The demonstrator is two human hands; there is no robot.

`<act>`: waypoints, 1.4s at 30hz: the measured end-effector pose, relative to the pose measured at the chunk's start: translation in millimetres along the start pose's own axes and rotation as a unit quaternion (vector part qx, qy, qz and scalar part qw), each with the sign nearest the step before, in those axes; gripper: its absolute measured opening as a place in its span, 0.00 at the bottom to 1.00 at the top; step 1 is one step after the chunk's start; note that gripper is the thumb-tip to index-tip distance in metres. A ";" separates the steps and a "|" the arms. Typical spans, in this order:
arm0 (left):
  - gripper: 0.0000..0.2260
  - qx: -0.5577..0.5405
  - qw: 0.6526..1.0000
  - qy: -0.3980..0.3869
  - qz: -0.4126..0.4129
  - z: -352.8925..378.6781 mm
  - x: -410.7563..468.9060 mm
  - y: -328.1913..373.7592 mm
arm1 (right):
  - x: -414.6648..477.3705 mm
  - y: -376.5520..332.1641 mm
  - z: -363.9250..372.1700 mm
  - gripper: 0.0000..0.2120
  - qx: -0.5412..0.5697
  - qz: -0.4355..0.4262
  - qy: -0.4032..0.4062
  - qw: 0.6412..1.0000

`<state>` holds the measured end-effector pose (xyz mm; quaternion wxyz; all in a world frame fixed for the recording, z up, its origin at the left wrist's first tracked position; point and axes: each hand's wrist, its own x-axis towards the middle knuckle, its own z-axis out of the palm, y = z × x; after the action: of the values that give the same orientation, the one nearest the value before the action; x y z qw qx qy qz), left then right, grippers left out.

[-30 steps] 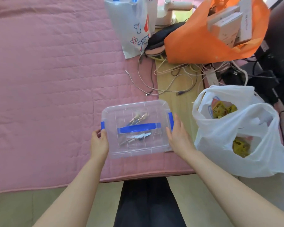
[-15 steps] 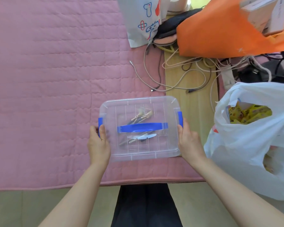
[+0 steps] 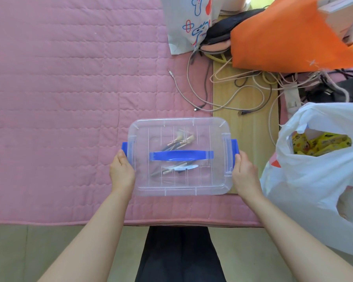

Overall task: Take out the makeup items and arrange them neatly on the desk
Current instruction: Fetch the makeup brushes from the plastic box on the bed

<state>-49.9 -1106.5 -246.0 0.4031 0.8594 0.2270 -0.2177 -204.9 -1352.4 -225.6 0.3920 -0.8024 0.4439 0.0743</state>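
Observation:
A clear plastic storage box point(image 3: 179, 121) with a blue top handle point(image 3: 180, 155) lies on the pink quilted mat point(image 3: 59, 98), its lid on. Through the lid I see several makeup brushes point(image 3: 180, 140) and a pale blue tool. My left hand point(image 3: 121, 171) grips the box's left side, thumb by the blue left latch point(image 3: 124, 148). On the opposite side my right hand point(image 3: 246, 176) grips the box just below the blue right latch point(image 3: 234, 146). Both latches stick outward from the box.
A white plastic bag point(image 3: 314, 180) with yellow packets stands right of the box. Behind it lie tangled cables point(image 3: 232, 92) and a power strip point(image 3: 291, 96). An orange bag point(image 3: 283, 33) and a printed white bag point(image 3: 188, 23) stand at the back.
The view has moved closer to the box. Both hands have slid a little along its sides, and the two blue latches now stick out further than before.

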 end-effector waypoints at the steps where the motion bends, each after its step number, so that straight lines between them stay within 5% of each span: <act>1: 0.19 -0.016 1.000 -0.007 -0.018 -1.5 0.6 -0.7 | 0.6 1.6 -0.8 0.11 0.016 0.012 0.001 1.000; 6: 0.16 -0.144 0.967 -0.103 -0.183 -7.5 6.5 7.4 | 11.0 1.3 0.1 0.13 0.050 0.062 -0.018 0.997; 8: 0.14 -0.148 0.964 -0.119 -0.184 -10.6 7.5 10.0 | 13.1 0.1 -1.1 0.16 0.063 0.088 -0.012 0.994; 15: 0.16 0.024 0.991 -0.007 0.128 -14.1 -15.1 20.4 | -0.6 -22.5 -3.1 0.21 -0.004 -0.056 0.077 0.995; 19: 0.18 0.158 0.901 -0.006 0.404 -5.8 -27.8 19.2 | -13.8 -40.3 7.3 0.22 -0.129 -0.206 0.065 0.968; 21: 0.18 0.200 0.859 -0.036 0.470 5.3 -33.9 18.2 | -18.7 -46.5 16.2 0.21 -0.175 -0.243 0.042 0.953; 26: 0.22 0.277 0.814 -0.072 0.505 26.7 -40.4 12.4 | -20.2 -53.7 37.0 0.25 -0.267 -0.242 0.001 0.933; 42: 0.18 0.250 0.816 -0.060 0.518 23.7 -46.6 23.1 | -21.7 -61.3 34.3 0.15 -0.265 -0.251 0.054 0.929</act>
<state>-78.7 -1148.5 -220.0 0.2403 0.9066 -0.3383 -0.0768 -162.8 -1296.1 -204.3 0.1465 -0.9650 0.2127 0.0444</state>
